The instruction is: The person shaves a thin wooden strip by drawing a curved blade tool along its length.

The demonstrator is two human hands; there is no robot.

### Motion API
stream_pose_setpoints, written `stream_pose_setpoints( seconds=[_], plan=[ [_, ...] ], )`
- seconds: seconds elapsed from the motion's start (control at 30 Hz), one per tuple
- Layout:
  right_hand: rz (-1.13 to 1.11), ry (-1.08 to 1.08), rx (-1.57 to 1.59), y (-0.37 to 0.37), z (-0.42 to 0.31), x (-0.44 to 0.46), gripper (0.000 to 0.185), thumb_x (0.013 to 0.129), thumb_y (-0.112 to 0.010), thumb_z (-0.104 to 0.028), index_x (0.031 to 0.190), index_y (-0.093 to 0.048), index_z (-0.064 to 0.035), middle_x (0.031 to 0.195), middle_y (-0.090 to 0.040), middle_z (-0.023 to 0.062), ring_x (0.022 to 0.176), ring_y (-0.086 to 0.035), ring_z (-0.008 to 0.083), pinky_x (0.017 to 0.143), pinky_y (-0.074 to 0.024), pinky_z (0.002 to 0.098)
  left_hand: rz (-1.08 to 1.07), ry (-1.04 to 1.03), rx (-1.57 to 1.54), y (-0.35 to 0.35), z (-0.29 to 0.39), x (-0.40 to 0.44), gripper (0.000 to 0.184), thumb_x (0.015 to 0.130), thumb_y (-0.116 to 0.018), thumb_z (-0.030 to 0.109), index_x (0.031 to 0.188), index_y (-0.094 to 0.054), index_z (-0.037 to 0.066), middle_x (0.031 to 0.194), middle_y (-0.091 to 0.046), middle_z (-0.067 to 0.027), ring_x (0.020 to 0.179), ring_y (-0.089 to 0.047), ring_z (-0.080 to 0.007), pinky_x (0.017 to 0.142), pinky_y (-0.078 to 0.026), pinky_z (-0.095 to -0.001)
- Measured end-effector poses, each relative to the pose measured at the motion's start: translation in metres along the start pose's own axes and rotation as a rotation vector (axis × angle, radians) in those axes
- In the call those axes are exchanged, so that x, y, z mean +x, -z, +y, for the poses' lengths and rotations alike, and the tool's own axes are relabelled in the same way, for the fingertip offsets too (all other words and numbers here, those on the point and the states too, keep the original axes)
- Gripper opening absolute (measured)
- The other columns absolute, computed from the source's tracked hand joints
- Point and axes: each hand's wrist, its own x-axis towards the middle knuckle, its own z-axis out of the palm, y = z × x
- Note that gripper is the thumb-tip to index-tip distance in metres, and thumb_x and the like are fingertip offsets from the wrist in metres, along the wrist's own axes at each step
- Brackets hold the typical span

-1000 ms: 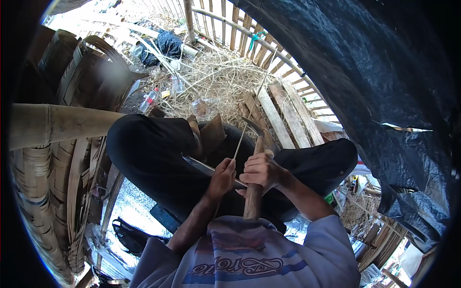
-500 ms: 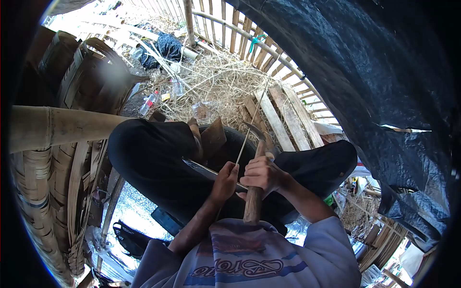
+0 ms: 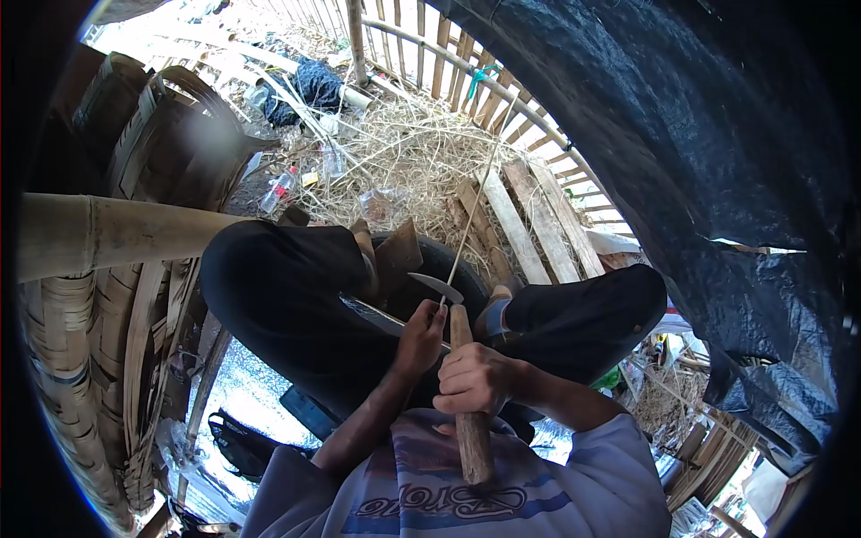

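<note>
My right hand (image 3: 475, 381) is wrapped round the thick wooden handle of a knife (image 3: 473, 448), close to my shirt. Its short curved blade (image 3: 437, 287) points left, just beyond my left fingertips. Between the thumb and fingers of my left hand (image 3: 420, 336) is a thin, pale bamboo strip (image 3: 473, 224), which runs up and away toward the fence. The blade lies by the strip near my left fingers; whether they touch I cannot tell. Below my hands, a dark flat piece with a shiny edge (image 3: 372, 314) lies across my lap, partly hidden.
A thick bamboo pole (image 3: 134, 238) reaches my knee from the left, beside woven bamboo baskets (image 3: 134, 134). Ahead are straw (image 3: 413, 152), wooden planks (image 3: 529, 224) and a plastic bottle (image 3: 278, 190). A slatted fence (image 3: 448, 63) and black tarp (image 3: 682, 134) border the right side.
My right hand has drawn the knife back toward my body, and the blade has turned to show its flat side. The strip's far end reaches farther up; my left hand stays nearly in place.
</note>
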Motion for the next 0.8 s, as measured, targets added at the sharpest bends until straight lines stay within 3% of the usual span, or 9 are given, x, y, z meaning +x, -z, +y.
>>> stream_pose_setpoints(
  seconds=[0.13,0.23,0.4,0.57,0.63,0.73,0.8],
  plan=[
    [-0.032,-0.021,-0.113,0.004,0.029,-0.01,0.025,0.07,-0.073,-0.025,0.071,-0.055,-0.0077,0.057,-0.047,0.0016,0.052,-0.054,0.0196,0.048,-0.0443,0.0313,-0.052,0.054,0.014,0.001,-0.001,-0.004,0.025,0.098,-0.049,0.025,0.094,-0.053,0.001,0.067,-0.051,-0.0087,0.061,-0.047,-0.015,0.057,-0.039,-0.0346],
    [-0.011,-0.041,-0.172,0.005,0.032,-0.013,0.025,0.068,-0.074,-0.025,0.071,-0.055,-0.0081,0.058,-0.048,0.0017,0.053,-0.055,0.0198,0.048,-0.0448,0.0312,-0.042,-0.142,0.011,0.002,-0.001,-0.006,0.025,0.099,-0.049,0.026,0.093,-0.053,0.001,0.066,-0.051,-0.0104,0.06,-0.049,-0.0168,0.057,-0.039,-0.0356],
    [-0.067,-0.019,-0.061,-0.001,-0.002,-0.004,0.024,0.069,-0.073,-0.025,0.071,-0.057,-0.0075,0.058,-0.048,0.0021,0.053,-0.055,0.0196,0.049,-0.045,0.0306,-0.031,0.091,0.055,0.001,0.009,-0.004,0.026,0.099,-0.048,0.026,0.094,-0.052,0.001,0.066,-0.051,-0.0107,0.061,-0.051,-0.0177,0.058,-0.04,-0.0354],
    [-0.017,-0.078,-0.143,0.009,0.033,-0.023,0.023,0.066,-0.074,-0.023,0.069,-0.057,-0.0074,0.059,-0.051,0.0034,0.053,-0.056,0.0203,0.049,-0.0452,0.0312,-0.049,0.04,-0.018,-0.002,-0.017,-0.002,0.026,0.099,-0.048,0.026,0.093,-0.053,0.001,0.065,-0.049,-0.0084,0.06,-0.048,-0.0163,0.058,-0.04,-0.0339],
    [0.115,-0.216,-0.224,0.028,0.048,-0.024,0.025,0.064,-0.076,-0.023,0.069,-0.058,-0.0072,0.06,-0.053,0.0044,0.052,-0.057,0.0215,0.049,-0.0458,0.032,-0.056,-0.001,-0.088,0.0,-0.01,-0.003,0.026,0.099,-0.048,0.026,0.093,-0.053,0.001,0.065,-0.049,-0.008,0.06,-0.047,-0.0162,0.059,-0.04,-0.0336],
    [0.078,-0.149,-0.152,0.027,0.024,-0.013,0.025,0.062,-0.078,-0.022,0.07,-0.059,-0.0072,0.059,-0.052,0.0047,0.052,-0.058,0.0222,0.049,-0.0468,0.0327,-0.015,0.062,0.005,0.0,-0.001,-0.003,0.026,0.099,-0.048,0.026,0.093,-0.053,0.001,0.067,-0.05,-0.0077,0.061,-0.048,-0.016,0.059,-0.04,-0.0339],
    [0.043,-0.129,-0.109,0.014,0.011,-0.008,0.024,0.063,-0.077,-0.022,0.071,-0.059,-0.0067,0.059,-0.052,0.0047,0.053,-0.058,0.0224,0.05,-0.0478,0.0323,-0.052,0.076,0.011,0.003,-0.003,-0.003,0.023,0.099,-0.049,0.025,0.094,-0.053,0.002,0.07,-0.049,0.0001,0.062,-0.044,-0.0045,0.053,-0.037,-0.0242]
  ],
)
